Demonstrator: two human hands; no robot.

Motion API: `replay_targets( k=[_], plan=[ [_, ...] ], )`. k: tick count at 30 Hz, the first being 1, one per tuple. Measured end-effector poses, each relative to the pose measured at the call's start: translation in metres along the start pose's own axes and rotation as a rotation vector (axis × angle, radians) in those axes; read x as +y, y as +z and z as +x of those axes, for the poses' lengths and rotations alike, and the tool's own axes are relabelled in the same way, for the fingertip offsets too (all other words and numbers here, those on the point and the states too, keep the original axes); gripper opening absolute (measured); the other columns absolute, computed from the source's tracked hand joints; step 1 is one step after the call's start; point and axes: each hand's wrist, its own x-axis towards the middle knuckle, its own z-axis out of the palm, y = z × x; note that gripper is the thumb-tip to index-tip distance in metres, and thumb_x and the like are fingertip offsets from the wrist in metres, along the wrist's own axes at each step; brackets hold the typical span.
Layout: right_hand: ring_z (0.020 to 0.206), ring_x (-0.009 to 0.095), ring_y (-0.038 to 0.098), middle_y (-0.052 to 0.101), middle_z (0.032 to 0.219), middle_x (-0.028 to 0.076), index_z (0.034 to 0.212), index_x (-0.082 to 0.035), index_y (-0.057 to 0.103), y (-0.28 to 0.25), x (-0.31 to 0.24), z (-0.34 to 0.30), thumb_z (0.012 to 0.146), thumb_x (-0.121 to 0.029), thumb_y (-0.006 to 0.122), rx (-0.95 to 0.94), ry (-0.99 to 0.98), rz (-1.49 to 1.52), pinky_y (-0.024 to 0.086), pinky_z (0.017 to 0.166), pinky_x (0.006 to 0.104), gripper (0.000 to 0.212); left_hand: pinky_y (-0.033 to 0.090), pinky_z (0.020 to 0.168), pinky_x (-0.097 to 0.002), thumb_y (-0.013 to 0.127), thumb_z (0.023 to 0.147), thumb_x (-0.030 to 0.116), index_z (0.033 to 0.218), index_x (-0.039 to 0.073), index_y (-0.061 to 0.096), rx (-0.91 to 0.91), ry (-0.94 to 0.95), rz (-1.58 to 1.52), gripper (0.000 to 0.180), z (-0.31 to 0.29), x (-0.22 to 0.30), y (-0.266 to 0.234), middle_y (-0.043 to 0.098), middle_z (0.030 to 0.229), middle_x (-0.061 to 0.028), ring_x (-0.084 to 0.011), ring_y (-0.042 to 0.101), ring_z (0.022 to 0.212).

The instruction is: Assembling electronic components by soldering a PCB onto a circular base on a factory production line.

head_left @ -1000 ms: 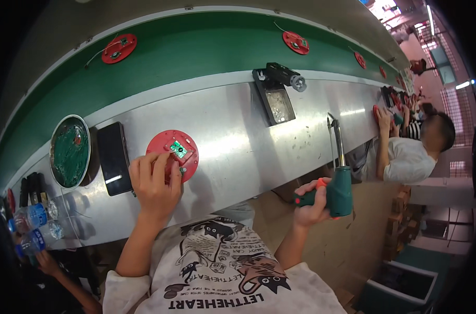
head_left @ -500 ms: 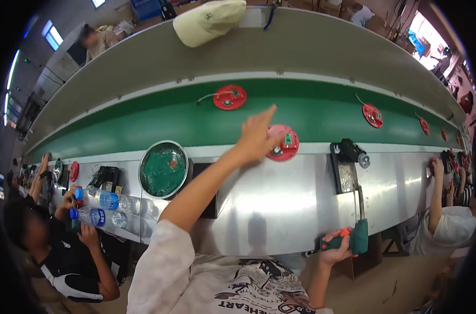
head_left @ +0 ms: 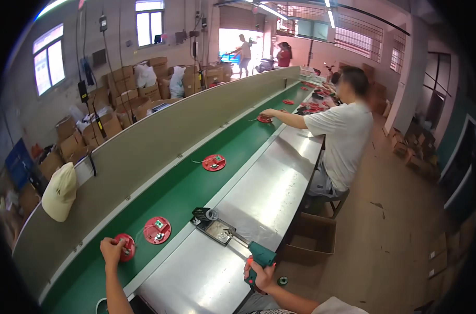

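Note:
My left hand (head_left: 111,251) is over the green conveyor belt (head_left: 183,191), its fingers closed on the edge of a red round disc (head_left: 126,248). Just right of that lies a second red disc (head_left: 157,230), carrying a small green circuit board and a thin pale wire. In my right hand (head_left: 260,276) is a green soldering gun (head_left: 262,254) with red parts, gripped by its handle. Its long metal tip points away to the left and reaches over the tray of a black soldering iron stand (head_left: 217,230) on the metal worktop.
Another wired red disc (head_left: 214,163) sits farther along the belt. Beyond it, a co-worker in a white shirt (head_left: 340,128) reaches onto the belt. A long beige partition (head_left: 159,152) borders the far side, with a pale yellow cap (head_left: 60,192) on it. A cardboard box (head_left: 308,235) stands below the worktop.
My view has swung to the right along the belt. My left hand, open above one red disc before, now grips a disc's edge. The soldering gun stays in my right hand.

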Motion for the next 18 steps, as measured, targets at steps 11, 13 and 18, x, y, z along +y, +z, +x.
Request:
replay_targets(
  k=[11, 13, 18],
  plan=[
    [0.055, 0.021, 0.064, 0.066, 0.079, 0.014, 0.111, 0.004, 0.057, -0.001, 0.009, 0.010, 0.100, -0.013, 0.056, -0.041, -0.068, 0.062, 0.053, 0.052, 0.0333, 0.020, 0.052, 0.086, -0.0505, 0.080, 0.083, 0.033, 0.095, -0.002, 0.072, 0.090, -0.060, 0.103, 0.038, -0.079, 0.080, 0.005, 0.069, 0.109, -0.0198, -0.0427, 0.064, 0.098],
    [0.054, 0.021, 0.065, 0.066, 0.078, 0.013, 0.112, 0.004, 0.057, -0.001, 0.009, 0.009, 0.100, -0.014, 0.057, -0.044, -0.081, 0.038, 0.053, 0.052, 0.0335, 0.021, 0.051, 0.086, -0.0522, 0.080, 0.083, 0.031, 0.093, -0.001, 0.072, -0.013, -0.016, 0.145, 0.034, -0.085, 0.090, 0.002, 0.068, 0.107, -0.0179, -0.0430, 0.064, 0.098],
    [0.056, 0.020, 0.065, 0.066, 0.079, 0.013, 0.113, 0.003, 0.058, 0.004, 0.008, 0.005, 0.101, -0.016, 0.058, -0.046, -0.064, 0.054, 0.052, 0.053, 0.0322, 0.023, 0.052, 0.082, -0.0483, 0.076, 0.087, 0.024, 0.083, -0.001, 0.071, 0.148, -0.029, 0.070, 0.026, -0.068, 0.060, 0.022, 0.068, 0.096, -0.0192, -0.0369, 0.066, 0.094]
  ],
)
